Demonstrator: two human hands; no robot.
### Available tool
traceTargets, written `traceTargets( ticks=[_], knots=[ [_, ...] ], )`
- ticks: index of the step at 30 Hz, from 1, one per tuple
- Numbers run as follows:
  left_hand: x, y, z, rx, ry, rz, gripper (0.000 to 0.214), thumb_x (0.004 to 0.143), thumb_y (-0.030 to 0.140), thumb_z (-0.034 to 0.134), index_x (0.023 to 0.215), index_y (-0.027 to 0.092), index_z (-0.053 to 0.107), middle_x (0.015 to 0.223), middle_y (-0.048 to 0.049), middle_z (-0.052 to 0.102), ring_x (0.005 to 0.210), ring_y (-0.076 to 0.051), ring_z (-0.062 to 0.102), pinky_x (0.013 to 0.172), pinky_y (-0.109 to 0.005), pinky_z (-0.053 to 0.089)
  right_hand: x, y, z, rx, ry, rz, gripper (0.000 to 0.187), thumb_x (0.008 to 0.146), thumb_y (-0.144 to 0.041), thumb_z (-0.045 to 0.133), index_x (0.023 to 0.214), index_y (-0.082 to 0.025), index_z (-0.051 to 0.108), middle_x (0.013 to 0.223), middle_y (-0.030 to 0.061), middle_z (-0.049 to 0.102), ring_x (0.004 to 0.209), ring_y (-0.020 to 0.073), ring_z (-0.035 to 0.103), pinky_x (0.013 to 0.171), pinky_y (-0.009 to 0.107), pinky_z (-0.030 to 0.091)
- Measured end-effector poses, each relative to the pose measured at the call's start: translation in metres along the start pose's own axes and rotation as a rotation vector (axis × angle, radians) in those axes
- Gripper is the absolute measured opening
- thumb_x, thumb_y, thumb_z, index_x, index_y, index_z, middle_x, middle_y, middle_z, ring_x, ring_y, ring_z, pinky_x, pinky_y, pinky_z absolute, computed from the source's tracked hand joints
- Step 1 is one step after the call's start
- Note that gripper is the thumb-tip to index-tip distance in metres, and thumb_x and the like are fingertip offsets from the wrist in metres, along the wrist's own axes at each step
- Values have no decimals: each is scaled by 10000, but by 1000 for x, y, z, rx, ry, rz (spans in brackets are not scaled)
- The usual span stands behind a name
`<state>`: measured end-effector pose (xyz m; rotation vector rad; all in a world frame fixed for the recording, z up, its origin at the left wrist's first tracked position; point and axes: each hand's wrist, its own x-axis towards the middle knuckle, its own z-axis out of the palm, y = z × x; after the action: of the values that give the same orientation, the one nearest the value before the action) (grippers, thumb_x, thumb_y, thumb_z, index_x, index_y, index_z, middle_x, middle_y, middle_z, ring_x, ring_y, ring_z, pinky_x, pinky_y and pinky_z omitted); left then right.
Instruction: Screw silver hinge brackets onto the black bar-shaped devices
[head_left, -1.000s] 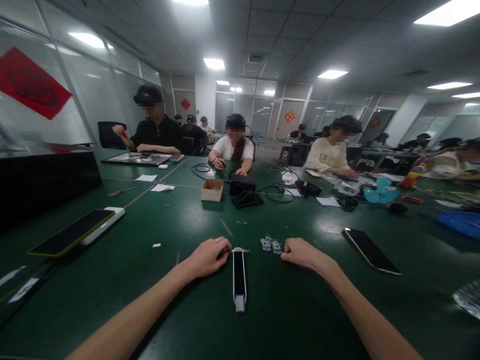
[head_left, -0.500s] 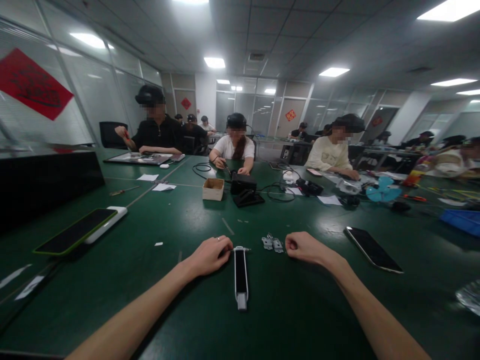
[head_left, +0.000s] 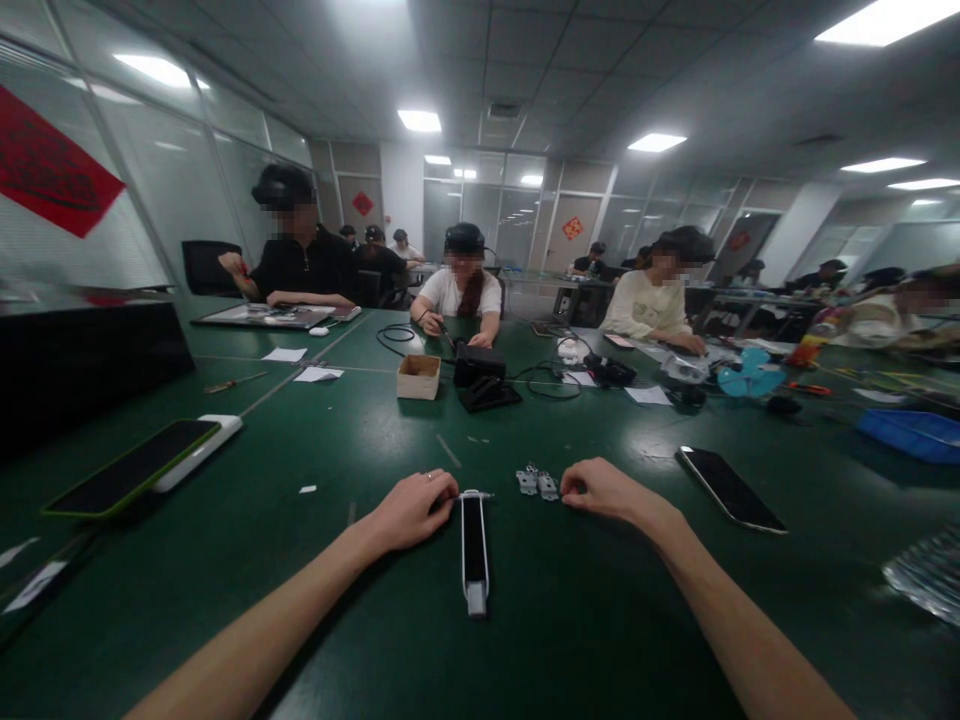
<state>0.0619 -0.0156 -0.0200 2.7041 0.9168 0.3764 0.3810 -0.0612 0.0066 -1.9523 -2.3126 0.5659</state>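
Note:
My left hand (head_left: pixel 415 512) rests on the green table with curled fingers, a ring on one. Its fingertips meet the left side of the top end of a slim device (head_left: pixel 475 550) with a white frame, a black middle strip and a pale block at its near end. A thin metal rod sticks out to the right at the device's top. My right hand (head_left: pixel 611 492) lies with fingers curled in, just right of a small cluster of silver metal brackets (head_left: pixel 537 484). Whatever may be inside either hand is hidden.
A phone (head_left: pixel 731 490) lies to the right, near a clear plastic item (head_left: pixel 926 570). A green-edged phone (head_left: pixel 135 468) sits at left. Farther off are a small box (head_left: pixel 418 378), a black device (head_left: pixel 480 368), a blue fan (head_left: pixel 750 374) and a blue tray (head_left: pixel 911 432). Several people sit across the table.
The whole view has turned slightly right, so things appear farther left. Both hands, the slim device and the brackets keep almost the same places on the table.

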Motion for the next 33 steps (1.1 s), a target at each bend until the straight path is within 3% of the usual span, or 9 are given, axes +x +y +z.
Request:
traceTargets(
  ticks=[6, 11, 15, 19, 22, 25, 33],
  knots=[
    [0, 0, 0, -8, 9, 3, 127, 868, 173, 455, 964, 179, 537, 896, -26, 588, 772, -161, 554, 687, -268, 420, 2, -6, 4, -19, 24, 53, 104, 749, -164, 559, 775, -165, 660, 773, 46, 676, 675, 154, 611, 571, 227, 402],
    [0, -4, 2, -2, 1, -1, 130, 875, 197, 453, 977, 191, 533, 900, -19, 579, 770, -158, 544, 686, -265, 419, 3, -2, 6, -43, 93, 23, 131, 799, -142, 504, 789, -163, 633, 801, 59, 662, 708, 163, 603, 606, 248, 411],
    [-1, -2, 1, -9, -12, -13, 133, 881, 206, 454, 990, 196, 531, 917, -20, 578, 781, -158, 547, 694, -267, 421, 5, -3, 7, -50, 388, -111, 140, 858, -188, 481, 872, -166, 618, 859, 77, 650, 803, 194, 597, 706, 307, 454],
    [-1, 0, 0, -1, -19, -23, 133, 880, 200, 455, 988, 194, 533, 921, -24, 585, 790, -165, 557, 702, -275, 424, 9, -27, 22, 95, 683, -351, 168, 898, -196, 464, 990, -174, 603, 950, 84, 639, 893, 199, 590, 805, 359, 480],
    [0, -2, 2, 6, 4, -3, 139, 868, 184, 450, 978, 192, 535, 924, -25, 591, 794, -165, 562, 700, -271, 425, 13, -53, 41, 190, 666, -479, 177, 903, -170, 464, 978, -189, 624, 937, 73, 643, 870, 186, 600, 772, 338, 504],
    [0, -4, 6, 17, 33, 25, 144, 856, 174, 445, 967, 188, 536, 904, -25, 593, 782, -163, 563, 695, -267, 422, 18, -71, 58, 242, 599, -497, 180, 903, -168, 472, 968, -185, 639, 924, 67, 656, 858, 181, 613, 769, 332, 513],
    [0, -2, 3, 22, 23, 14, 142, 865, 196, 431, 965, 191, 532, 900, -27, 596, 777, -166, 563, 688, -266, 423, 24, -71, 67, 308, 523, -414, 173, 894, -152, 471, 942, -172, 636, 904, 59, 659, 841, 178, 611, 768, 330, 501]
  ],
)
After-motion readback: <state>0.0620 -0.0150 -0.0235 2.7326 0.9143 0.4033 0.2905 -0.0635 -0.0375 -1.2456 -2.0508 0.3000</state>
